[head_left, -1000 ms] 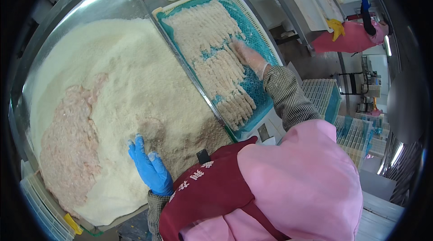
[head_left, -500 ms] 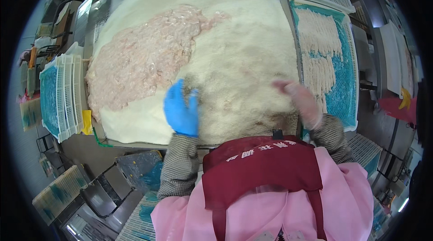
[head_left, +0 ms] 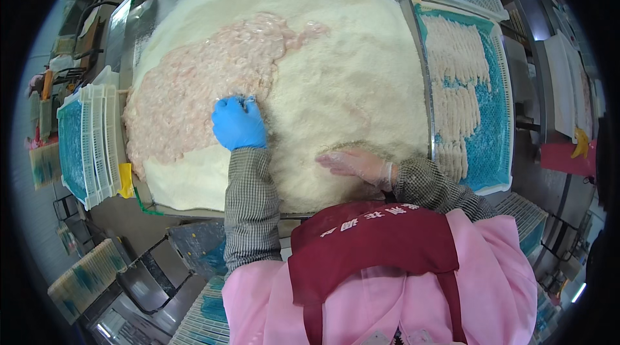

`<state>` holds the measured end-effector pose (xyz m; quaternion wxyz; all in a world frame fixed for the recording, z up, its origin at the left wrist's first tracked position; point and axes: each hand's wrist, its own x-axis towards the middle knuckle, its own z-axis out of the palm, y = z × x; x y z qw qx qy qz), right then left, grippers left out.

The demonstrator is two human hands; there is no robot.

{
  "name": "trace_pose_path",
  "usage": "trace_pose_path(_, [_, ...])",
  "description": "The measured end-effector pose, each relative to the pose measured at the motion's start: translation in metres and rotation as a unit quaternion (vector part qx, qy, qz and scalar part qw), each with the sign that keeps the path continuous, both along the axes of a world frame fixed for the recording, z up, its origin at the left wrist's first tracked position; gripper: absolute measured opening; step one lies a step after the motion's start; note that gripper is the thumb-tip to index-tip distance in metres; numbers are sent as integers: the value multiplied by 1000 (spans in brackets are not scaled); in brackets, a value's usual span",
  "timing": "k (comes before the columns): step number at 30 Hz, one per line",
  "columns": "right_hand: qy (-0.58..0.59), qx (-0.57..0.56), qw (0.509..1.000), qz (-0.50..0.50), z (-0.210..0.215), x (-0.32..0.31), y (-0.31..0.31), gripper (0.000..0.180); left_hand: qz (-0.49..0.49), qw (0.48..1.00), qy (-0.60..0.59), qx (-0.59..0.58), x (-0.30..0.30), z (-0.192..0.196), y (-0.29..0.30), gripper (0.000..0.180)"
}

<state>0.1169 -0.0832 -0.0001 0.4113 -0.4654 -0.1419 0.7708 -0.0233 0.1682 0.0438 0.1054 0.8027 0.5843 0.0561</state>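
- Both hands now sit on the big heap of breadcrumbs point(head_left: 349, 80) in the metal tray point(head_left: 139, 16), where a second ago the right one was over at the side tray.
- The left hand point(head_left: 237, 123), in a blue glove, lies at the near edge of the pink raw strips point(head_left: 206, 80), fingers curled down into them; whether it has gripped any I cannot tell.
- Half a second ago that hand was nearer the body, on plain crumbs; it has since reached forward to the pink mass.
- The right hand point(head_left: 355, 163), in a clear glove, lies flat and spread on the crumbs just in front of the apron, holding nothing that shows.
- A second ago it was touching the coated strips point(head_left: 455, 80) laid in rows on the blue mesh tray point(head_left: 494, 119) to the right; it is now well apart from them.
- As a judgement: laying out of one batch looks finished, and fresh pieces are being taken from the pink pile for coating.
- The view has also swung left, bringing the stacked white trays point(head_left: 97, 138) into sight.
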Motion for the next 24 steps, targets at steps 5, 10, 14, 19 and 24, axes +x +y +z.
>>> trace_pose_path(5, [56, -66, 993, -76, 16, 24, 0, 62, -116, 961, -221, -122, -47, -18, -46, 20])
trace_pose_path(10, [69, -51, 992, -88, 13, 21, -2, 62, -69, 966, -248, -3, -70, -22, -69, 15])
trace_pose_path(14, [49, -42, 994, -89, 21, 20, -1, 60, -128, 953, -276, 3, -58, -27, -79, 19])
trace_pose_path(19, [-50, -34, 998, -7, 42, 27, -6, 54, -102, 971, -218, -13, -66, -26, -109, 22])
trace_pose_path(24, [-532, 10, 847, 3, 81, 47, 7, 49, -117, 969, -193, -103, -81, -39, -116, 31])
